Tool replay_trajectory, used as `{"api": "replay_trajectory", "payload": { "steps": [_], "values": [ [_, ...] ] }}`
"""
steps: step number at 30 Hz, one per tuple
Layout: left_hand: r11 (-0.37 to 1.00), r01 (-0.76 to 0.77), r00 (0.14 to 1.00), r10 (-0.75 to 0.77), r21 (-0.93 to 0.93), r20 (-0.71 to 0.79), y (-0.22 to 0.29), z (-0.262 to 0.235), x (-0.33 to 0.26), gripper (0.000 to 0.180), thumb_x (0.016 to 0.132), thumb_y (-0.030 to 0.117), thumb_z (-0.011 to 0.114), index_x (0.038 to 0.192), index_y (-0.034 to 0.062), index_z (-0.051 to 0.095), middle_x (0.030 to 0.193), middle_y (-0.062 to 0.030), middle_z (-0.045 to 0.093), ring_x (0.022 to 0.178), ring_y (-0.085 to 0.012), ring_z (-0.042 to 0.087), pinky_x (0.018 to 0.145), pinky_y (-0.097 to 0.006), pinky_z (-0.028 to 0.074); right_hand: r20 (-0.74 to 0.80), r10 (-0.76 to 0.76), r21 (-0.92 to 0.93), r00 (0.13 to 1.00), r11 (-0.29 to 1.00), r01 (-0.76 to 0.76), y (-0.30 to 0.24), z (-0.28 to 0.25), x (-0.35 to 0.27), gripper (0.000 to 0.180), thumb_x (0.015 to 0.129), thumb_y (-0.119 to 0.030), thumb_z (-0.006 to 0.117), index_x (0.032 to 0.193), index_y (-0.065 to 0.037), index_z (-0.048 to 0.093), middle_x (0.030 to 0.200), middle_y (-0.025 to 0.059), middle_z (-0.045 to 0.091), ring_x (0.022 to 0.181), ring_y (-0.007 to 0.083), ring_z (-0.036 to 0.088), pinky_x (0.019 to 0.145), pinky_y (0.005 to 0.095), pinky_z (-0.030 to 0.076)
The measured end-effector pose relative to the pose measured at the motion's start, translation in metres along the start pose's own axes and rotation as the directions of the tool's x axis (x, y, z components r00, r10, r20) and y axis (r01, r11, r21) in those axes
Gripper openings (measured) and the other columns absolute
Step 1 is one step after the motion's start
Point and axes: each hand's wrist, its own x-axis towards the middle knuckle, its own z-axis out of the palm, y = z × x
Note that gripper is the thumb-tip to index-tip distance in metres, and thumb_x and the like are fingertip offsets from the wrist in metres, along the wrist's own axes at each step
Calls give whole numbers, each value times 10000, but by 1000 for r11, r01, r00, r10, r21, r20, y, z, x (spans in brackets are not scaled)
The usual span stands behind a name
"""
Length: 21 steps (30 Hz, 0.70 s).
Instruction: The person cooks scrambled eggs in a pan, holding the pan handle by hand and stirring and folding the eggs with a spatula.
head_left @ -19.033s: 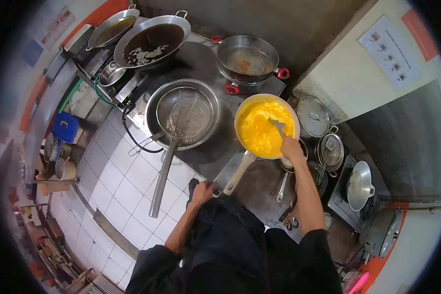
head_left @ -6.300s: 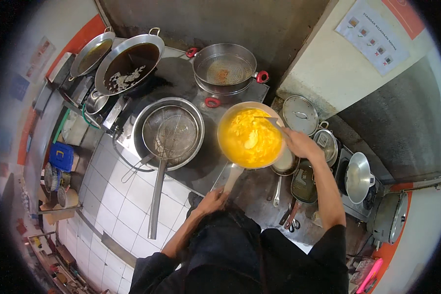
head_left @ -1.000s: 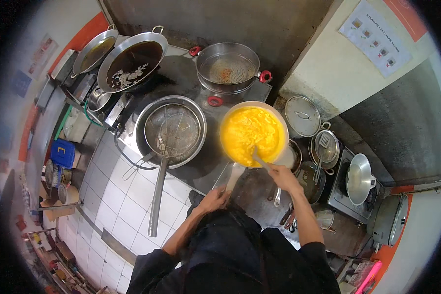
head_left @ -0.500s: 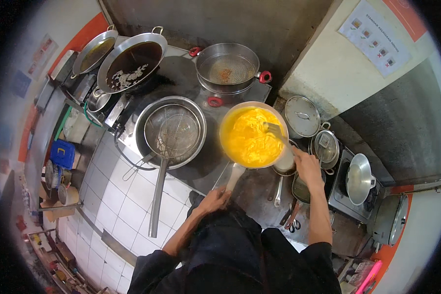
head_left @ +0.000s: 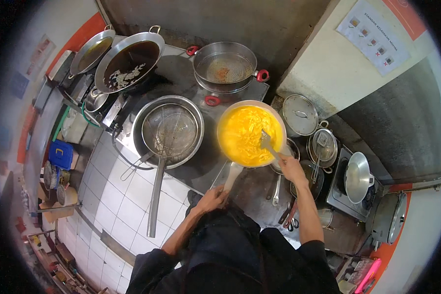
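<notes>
Right hand (head_left: 292,169) on spatula (head_left: 266,140), left hand (head_left: 212,198) on pan (head_left: 282,139).
Right fingers curl closed round the spatula's grip, left fingers round the pan's handle. Blade dips into the yellow mixture (head_left: 240,135). Pan is over the dark counter's (head_left: 207,169) right edge, toward the front corner; resting or lifted, cannot tell. Judgement: brace the handle, scrape low along the wall, fold inward.

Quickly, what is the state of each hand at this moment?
Left hand: closed, holding the pan handle.
Right hand: closed, holding the spatula.
</notes>
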Motion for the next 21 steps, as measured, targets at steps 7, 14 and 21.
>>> {"api": "replay_trajectory", "payload": {
  "steps": [7,14,21],
  "values": [
    [998,56,998,-56,-6,25,6,1,0,480,964,342,503,1307,7,482,876,-116,635,743,-183,593,682,-338,483,69,-106,136,992,986,96,-10,42,6,377,910,-219,532,1257,-77,575,1122,230,629,1061,368,605,915,400,461],
    [996,-29,999,33,85,-40,-20,4,10,491,971,346,492,1326,9,452,852,-111,634,721,-181,606,663,-329,494,-108,-178,96,978,977,188,-29,26,-31,362,916,-187,520,1273,-156,567,1054,245,630,979,428,593,846,475,474],
    [1000,17,1000,-17,22,-24,-13,3,6,480,974,365,482,1316,29,463,845,-106,634,691,-173,610,645,-321,507,-140,-144,-69,980,988,136,-23,-26,-54,370,892,-127,516,1257,-127,573,1052,259,614,977,410,595,855,442,469]
  ]
}}
